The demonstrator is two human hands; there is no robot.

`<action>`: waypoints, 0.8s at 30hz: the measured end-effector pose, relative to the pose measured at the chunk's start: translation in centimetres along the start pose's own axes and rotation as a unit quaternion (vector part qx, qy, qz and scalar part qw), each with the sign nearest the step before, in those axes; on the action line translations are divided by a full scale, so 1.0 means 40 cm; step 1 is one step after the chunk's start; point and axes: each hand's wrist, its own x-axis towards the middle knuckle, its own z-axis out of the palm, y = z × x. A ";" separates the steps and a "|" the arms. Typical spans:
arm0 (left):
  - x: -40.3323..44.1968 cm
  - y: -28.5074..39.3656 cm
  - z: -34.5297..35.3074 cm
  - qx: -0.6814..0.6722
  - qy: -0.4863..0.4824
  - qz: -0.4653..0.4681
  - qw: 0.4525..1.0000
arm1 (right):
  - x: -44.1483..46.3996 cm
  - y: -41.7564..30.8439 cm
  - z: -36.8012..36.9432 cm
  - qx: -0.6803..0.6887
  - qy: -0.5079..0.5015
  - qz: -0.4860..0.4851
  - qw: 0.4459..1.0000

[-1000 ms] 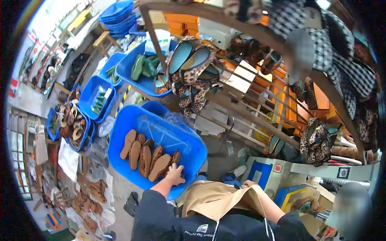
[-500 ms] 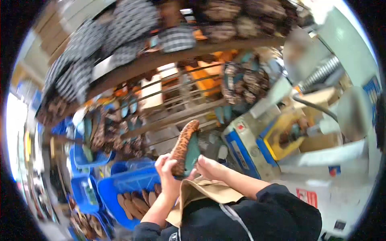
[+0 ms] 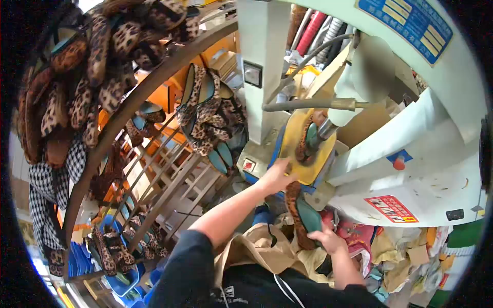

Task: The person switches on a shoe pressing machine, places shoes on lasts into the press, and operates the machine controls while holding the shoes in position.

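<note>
A leopard-print shoe with a teal insole [image 3: 308,214] is gripped near its lower end by my right hand [image 3: 328,237], fingers closed on it. My left hand [image 3: 279,177] is stretched out to the near edge of the yellow machine tray [image 3: 295,149], just above the shoe's upper end; its fingertips are partly hidden, so its grip is unclear. Under the machine's metal shaft [image 3: 327,129], another leopard-print shoe [image 3: 308,137] lies on the tray.
A wooden rack [image 3: 154,77] with leopard and checkered shoes stands at the left. The white machine body [image 3: 405,179] is at the right, with a hose [image 3: 308,104] over the tray. Cloth scraps [image 3: 400,256] lie below it, and blue bins [image 3: 126,280] at the lower left.
The view has turned right toward the machine. The shoe, taken from the blue bin, was near both hands and is now in my right hand, while my left hand has moved to the tray.
</note>
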 end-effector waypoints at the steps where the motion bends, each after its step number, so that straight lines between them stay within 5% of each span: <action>1: 0.085 -0.040 0.064 0.049 0.029 0.007 0.998 | -0.042 -0.039 0.001 -0.005 0.041 0.019 0.999; 5: 0.238 0.039 0.170 0.225 0.132 -0.148 0.954 | -0.090 -0.002 -0.023 0.026 0.173 0.030 0.984; 10: 0.310 -0.141 0.175 0.210 0.097 -0.020 0.973 | -0.066 0.114 -0.042 0.125 0.215 -0.009 0.968; 13: 0.265 -0.036 0.100 0.175 0.049 -0.048 0.982 | -0.041 0.040 -0.023 0.173 0.225 -0.051 0.958; 19: 0.257 -0.030 0.100 0.178 0.053 -0.042 0.982 | 0.100 0.005 -0.035 0.029 0.273 -0.133 0.952; 20: 0.253 -0.023 0.098 0.182 0.050 -0.046 0.981 | 0.096 -0.021 -0.031 -0.047 0.270 -0.078 0.958; 24: 0.262 -0.041 0.094 0.186 0.045 -0.036 0.981 | 0.160 0.010 0.018 -0.055 0.311 -0.161 0.935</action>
